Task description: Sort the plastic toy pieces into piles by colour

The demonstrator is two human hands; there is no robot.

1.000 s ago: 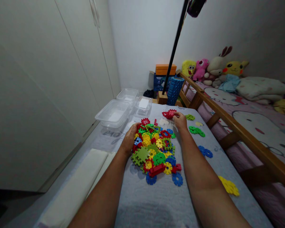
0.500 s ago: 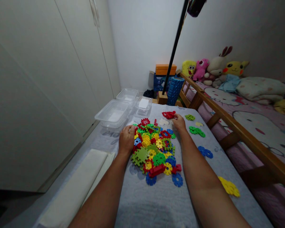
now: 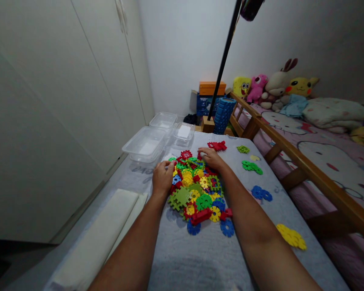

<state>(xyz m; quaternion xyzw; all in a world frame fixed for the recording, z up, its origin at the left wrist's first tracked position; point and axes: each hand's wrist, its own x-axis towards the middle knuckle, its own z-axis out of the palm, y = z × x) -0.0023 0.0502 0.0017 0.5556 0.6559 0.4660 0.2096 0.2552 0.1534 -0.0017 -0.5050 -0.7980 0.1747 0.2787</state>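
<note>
A mixed heap of plastic building pieces (image 3: 188, 178), with red, yellow, green and blue gear-like discs and squares, lies on the grey cloth. At its left edge rests my left hand (image 3: 163, 178), fingers curled; whatever lies under the fingertips is hidden. My right hand (image 3: 211, 158) reaches over the far right of the heap, its fingers closed at a small red piece (image 3: 199, 155). Just beyond that hand is a group of red pieces (image 3: 217, 146).
Along the right lie sorted groups: light green pieces (image 3: 243, 149), green discs (image 3: 252, 167), blue discs (image 3: 261, 193) and yellow discs (image 3: 291, 236). Clear plastic containers (image 3: 145, 141) stand at the far left. A wooden bed rail (image 3: 279, 141) borders the right side.
My right hand has let go of the red pieces at the back and moved left and nearer, to a red piece on the heap. My left hand stays almost where it was.
</note>
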